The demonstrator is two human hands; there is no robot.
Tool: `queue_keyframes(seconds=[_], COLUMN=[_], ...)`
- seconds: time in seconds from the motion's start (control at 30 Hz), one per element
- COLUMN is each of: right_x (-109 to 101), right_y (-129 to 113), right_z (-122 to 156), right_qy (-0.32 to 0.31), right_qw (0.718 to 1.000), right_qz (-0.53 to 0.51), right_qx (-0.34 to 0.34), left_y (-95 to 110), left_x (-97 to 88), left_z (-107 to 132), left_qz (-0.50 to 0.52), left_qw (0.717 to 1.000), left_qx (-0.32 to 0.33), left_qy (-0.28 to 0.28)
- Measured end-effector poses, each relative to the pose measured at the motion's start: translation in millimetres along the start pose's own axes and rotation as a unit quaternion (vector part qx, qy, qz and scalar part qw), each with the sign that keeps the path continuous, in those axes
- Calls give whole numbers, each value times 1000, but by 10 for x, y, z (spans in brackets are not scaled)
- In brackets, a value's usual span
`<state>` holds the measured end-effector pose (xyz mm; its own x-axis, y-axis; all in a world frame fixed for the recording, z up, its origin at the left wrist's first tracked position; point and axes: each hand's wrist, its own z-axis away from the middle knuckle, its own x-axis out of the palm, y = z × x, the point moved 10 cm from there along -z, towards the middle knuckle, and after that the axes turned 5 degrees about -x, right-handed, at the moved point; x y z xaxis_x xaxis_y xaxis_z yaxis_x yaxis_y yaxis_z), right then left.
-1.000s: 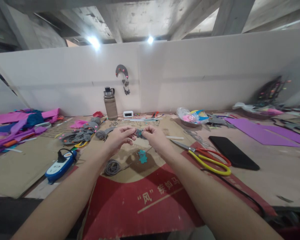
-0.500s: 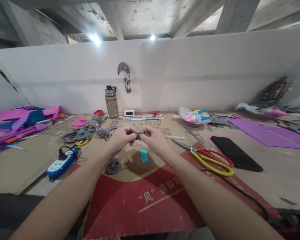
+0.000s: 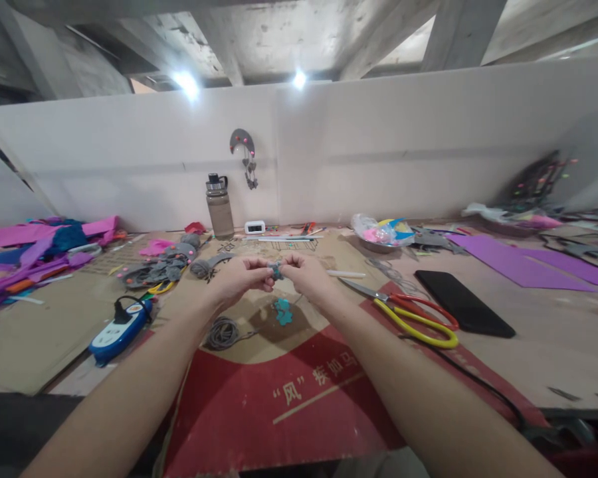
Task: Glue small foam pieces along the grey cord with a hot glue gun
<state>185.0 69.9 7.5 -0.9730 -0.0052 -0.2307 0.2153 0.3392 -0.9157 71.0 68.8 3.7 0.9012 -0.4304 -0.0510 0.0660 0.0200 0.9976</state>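
A small grey-and-teal piece [image 3: 276,270] is held above the cardboard [image 3: 299,428], in the middle of the scene. Most of it is covered by fingertips; its outline cannot be made out. Its left edge is pinched between thumb and index finger of the left hand [image 3: 240,280], the other fingers being curled. Its right edge is gripped likewise by the right hand [image 3: 303,273], whose lower fingers are hidden. Both forearms are extended from the near corners and cut off by the lower border.

Teal cutouts [image 3: 283,312] are laid just nearer than the hands; a yarn coil [image 3: 222,332] is placed to their left. On the cardboard's red area, “风” 疾如马 can be read, the line's right end being met by the right forearm. To the right, scissors [image 3: 383,299] are laid with handles apart, near a phone [image 3: 461,302] with a dark screen. At the far side, a clock [image 3: 254,228] is set beside a bottle [image 3: 220,211]; its display cannot be read.
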Motion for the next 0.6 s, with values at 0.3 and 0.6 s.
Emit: queue_keyframes(seconds=[0.3, 0.6], right_x=[89, 194], right_y=[24, 45], right_z=[12, 48], right_qy=[-21, -50], right_qw=[1000, 994], right_qz=[-22, -94], right_qx=[-7, 0], left_y=[-35, 64], left_x=[-126, -347], left_z=[-48, -18], left_qz=[-60, -66], left_qw=[996, 982], left_qx=[22, 69], left_qy=[67, 163])
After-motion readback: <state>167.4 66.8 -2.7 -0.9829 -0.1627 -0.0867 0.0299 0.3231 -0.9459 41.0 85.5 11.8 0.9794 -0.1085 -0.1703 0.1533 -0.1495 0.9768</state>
